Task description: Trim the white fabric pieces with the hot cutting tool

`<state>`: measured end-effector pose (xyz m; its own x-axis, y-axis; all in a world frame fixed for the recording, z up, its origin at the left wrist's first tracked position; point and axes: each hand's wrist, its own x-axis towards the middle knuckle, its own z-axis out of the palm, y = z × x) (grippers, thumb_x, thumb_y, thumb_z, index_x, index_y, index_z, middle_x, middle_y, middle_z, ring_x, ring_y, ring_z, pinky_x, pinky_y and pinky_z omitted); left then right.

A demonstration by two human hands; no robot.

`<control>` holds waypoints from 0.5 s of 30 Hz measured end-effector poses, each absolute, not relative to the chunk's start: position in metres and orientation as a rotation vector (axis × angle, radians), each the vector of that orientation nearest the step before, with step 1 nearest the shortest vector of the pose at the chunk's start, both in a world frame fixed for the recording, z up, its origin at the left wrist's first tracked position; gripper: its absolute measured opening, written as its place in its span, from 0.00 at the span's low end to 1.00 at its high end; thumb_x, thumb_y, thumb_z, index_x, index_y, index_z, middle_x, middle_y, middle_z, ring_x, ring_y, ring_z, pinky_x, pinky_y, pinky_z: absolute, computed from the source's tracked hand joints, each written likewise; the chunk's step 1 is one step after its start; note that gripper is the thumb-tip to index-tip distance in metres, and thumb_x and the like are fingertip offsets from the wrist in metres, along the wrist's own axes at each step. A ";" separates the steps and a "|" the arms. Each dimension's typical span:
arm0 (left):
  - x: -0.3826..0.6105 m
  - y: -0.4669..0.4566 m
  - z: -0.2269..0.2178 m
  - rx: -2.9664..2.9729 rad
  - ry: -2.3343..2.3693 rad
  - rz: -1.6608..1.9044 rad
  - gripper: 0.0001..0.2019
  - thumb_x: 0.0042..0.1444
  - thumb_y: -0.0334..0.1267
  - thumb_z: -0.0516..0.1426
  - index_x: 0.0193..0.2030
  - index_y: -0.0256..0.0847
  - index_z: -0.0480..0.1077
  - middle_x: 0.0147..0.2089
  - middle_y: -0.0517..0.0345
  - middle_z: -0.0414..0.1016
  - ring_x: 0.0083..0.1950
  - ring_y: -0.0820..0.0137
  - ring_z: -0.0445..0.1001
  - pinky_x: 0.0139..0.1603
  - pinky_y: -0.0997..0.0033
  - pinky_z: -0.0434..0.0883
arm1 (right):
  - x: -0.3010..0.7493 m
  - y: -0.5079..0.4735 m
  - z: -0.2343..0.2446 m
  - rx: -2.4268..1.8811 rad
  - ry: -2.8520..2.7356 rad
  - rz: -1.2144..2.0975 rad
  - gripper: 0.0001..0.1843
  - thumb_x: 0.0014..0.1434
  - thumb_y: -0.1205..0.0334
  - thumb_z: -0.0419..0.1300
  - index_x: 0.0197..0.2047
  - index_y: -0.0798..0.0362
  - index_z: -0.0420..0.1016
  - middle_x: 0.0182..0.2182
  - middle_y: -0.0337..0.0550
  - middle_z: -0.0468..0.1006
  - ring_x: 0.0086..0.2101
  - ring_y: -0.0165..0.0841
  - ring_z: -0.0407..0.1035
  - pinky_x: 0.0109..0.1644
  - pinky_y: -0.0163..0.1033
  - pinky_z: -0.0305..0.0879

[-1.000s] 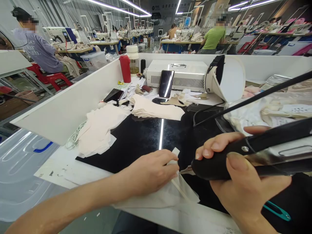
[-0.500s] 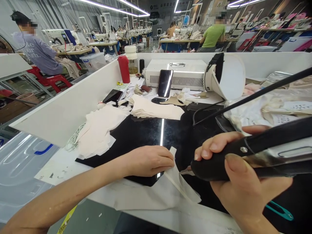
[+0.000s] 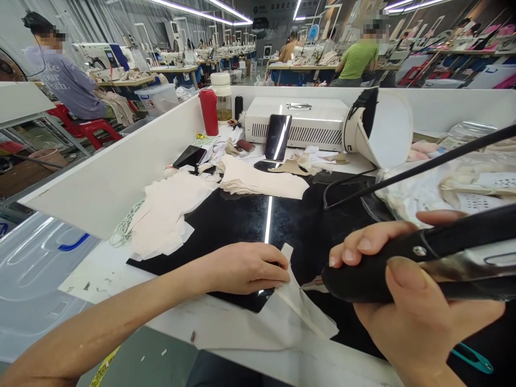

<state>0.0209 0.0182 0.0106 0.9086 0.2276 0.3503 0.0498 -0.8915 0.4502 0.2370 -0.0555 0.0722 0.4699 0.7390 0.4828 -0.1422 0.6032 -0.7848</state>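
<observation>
- Far left on the white table (image 3: pixel 91 282), pale fabric pieces (image 3: pixel 163 212) lie in a loose pile, its long axis slanting up and right.
- The left hand (image 3: pixel 244 269) reaches in from the lower left, fingers narrow, holding the edge of a pale cloth panel (image 3: pixel 282 320).
- That panel lies at the table's near edge, partly over the glossy black surface (image 3: pixel 229 228). Its narrow end points up, away from the person — a seam-like line runs from the fingers down and right.
- Just right of the panel, a thin metal tip (image 3: pixel 314 284) points left towards it.
- The right hand (image 3: pixel 411 301) holds a black-handled tool (image 3: pixel 363 279), fingers wrapped around it, thumb along the near side. The tool's long axis runs nearly sideways, rising slightly rightwards — its rounded end points left.
- Below the right hand's wrist side, a teal looped handle (image 3: pixel 478 360) slants down and right.
</observation>
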 end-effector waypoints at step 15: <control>0.023 0.017 0.002 2.723 0.212 0.620 0.12 0.84 0.36 0.58 0.59 0.38 0.84 0.63 0.43 0.86 0.65 0.59 0.84 0.67 0.64 0.83 | 0.230 -0.040 0.072 -0.799 -0.898 0.552 0.24 0.53 0.61 0.81 0.49 0.41 0.78 0.27 0.29 0.79 0.22 0.36 0.74 0.25 0.45 0.77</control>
